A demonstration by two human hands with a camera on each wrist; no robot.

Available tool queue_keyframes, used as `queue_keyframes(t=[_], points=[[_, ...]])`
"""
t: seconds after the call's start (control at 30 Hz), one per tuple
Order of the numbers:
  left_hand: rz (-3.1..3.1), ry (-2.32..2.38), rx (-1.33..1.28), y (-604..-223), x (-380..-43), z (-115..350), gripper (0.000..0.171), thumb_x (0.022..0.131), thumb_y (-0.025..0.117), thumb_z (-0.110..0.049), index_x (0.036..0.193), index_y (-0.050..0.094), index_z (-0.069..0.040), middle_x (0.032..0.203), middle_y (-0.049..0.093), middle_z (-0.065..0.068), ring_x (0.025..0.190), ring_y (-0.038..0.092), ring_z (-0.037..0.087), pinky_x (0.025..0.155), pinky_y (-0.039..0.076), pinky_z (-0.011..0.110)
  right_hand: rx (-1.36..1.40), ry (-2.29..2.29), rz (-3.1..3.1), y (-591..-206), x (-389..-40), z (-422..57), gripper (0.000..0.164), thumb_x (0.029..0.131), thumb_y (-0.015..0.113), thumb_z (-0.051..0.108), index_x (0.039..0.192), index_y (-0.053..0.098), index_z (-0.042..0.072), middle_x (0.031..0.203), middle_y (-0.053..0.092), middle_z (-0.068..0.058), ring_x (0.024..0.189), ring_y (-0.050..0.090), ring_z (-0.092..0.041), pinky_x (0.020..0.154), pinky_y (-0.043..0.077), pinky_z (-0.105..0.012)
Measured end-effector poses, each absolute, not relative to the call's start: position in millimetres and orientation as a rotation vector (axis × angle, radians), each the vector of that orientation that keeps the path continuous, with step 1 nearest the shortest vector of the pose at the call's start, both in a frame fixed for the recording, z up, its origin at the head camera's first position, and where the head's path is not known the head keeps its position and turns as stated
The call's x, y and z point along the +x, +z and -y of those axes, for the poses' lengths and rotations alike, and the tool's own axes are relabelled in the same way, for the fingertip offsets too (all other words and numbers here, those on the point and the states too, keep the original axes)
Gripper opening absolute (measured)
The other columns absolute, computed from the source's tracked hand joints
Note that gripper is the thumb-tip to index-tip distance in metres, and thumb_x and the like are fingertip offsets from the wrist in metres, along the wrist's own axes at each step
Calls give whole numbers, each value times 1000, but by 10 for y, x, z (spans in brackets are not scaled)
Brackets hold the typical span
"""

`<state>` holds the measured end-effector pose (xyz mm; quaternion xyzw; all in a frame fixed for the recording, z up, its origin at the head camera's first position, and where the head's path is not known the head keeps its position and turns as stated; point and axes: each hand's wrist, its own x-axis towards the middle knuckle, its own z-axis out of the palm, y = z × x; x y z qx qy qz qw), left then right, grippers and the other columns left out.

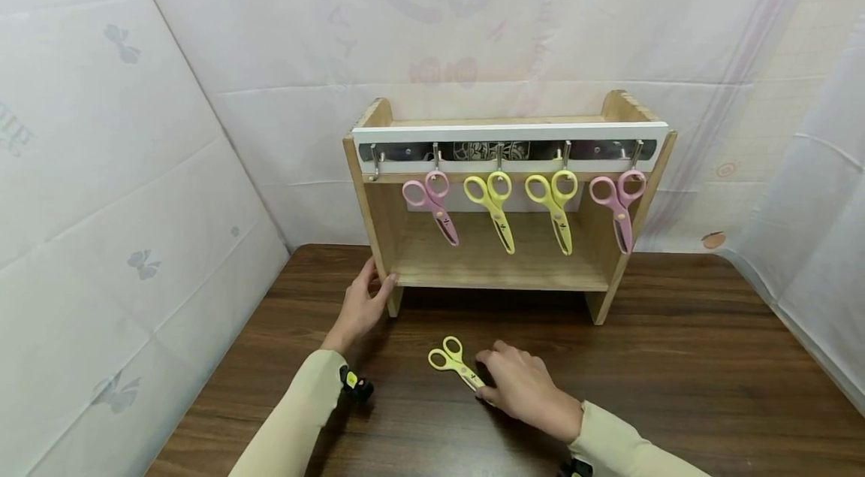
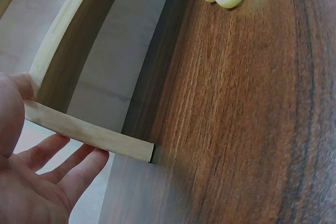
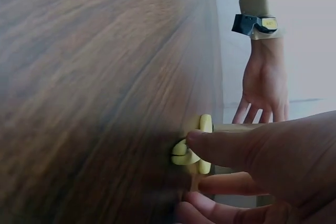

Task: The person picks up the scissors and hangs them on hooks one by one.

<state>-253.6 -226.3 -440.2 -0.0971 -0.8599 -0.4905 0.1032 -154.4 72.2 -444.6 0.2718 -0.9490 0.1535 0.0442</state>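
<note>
My left hand (image 1: pixel 360 308) grips the lower left side panel (image 2: pixel 89 129) of a small wooden shelf (image 1: pixel 500 280), thumb at its front edge and fingers along the outer face. On the table in front lies a pair of yellow scissors (image 1: pixel 454 358), handles toward the shelf. Reaching in from the right, my right hand (image 1: pixel 523 385) has its thumb (image 3: pixel 220 148) at the blade end, overlapping it, while the other fingers are spread apart from the thumb on the far side. The blade tip is partly hidden by that thumb.
A white hook rail (image 1: pixel 405 133) runs across the shelf's upper front. From its hooks hang pink scissors (image 1: pixel 432 199), yellow scissors (image 1: pixel 496 208), more yellow scissors (image 1: pixel 557 208) and pink scissors (image 1: pixel 620 208). The leftmost hook (image 1: pixel 375 161) is beside them. Pale cloth (image 1: pixel 290 146) lines the walls behind the brown table (image 1: pixel 703 357).
</note>
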Motion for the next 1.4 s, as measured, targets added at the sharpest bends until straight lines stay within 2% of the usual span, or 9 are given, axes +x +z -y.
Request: queue_keyframes(t=[0.17, 0.37, 0.53, 0.73, 0.97, 1.4], points=[[2541, -1452, -289, -4410, -2543, 2266, 62, 108, 55, -38, 162, 31, -18, 144, 55, 22, 125, 60, 42, 96, 56, 55, 843, 534, 2898, -4479, -1551, -765, 19, 82, 89, 22, 94, 76, 16, 77, 56, 5, 60, 56, -15, 42, 41, -31], [2548, -1459, -289, -4400, -2534, 2264, 62, 108, 54, -39, 162, 30, -20, 145, 54, 22, 125, 59, 42, 96, 55, 55, 860, 591, 2896, -4492, -1561, -794, 10, 86, 85, 14, 89, 76, 17, 74, 53, 7, 55, 48, -8, 41, 38, -27], [2548, -1462, -283, -4394, -2542, 2265, 62, 108, 55, -39, 162, 31, -20, 144, 54, 21, 124, 60, 42, 96, 56, 54, 853, 593, 2893, -4493, -1564, -796, 14, 85, 85, 11, 85, 73, 17, 73, 52, 7, 55, 48, -9, 41, 37, -28], [2545, -1474, -289, -4393, -2546, 2270, 63, 108, 55, -39, 162, 30, -21, 144, 54, 21, 125, 60, 42, 96, 56, 54, 839, 620, 2897, -4493, -1587, -794, 15, 84, 84, 8, 91, 72, 15, 74, 55, 6, 58, 51, -12, 42, 39, -30], [2550, -1471, -281, -4389, -2538, 2263, 63, 108, 54, -39, 162, 30, -20, 144, 54, 22, 124, 60, 42, 96, 56, 54, 839, 678, 2901, -4494, -1594, -800, 20, 83, 84, 5, 80, 68, 17, 71, 53, 6, 56, 49, -10, 42, 39, -28], [2548, -1461, -278, -4389, -2533, 2252, 63, 108, 55, -39, 162, 31, -20, 143, 55, 23, 123, 61, 43, 95, 56, 55, 875, 754, 2923, -4503, -1618, -825, 16, 86, 80, 5, 80, 69, 15, 65, 53, 12, 50, 45, -6, 39, 38, -24]])
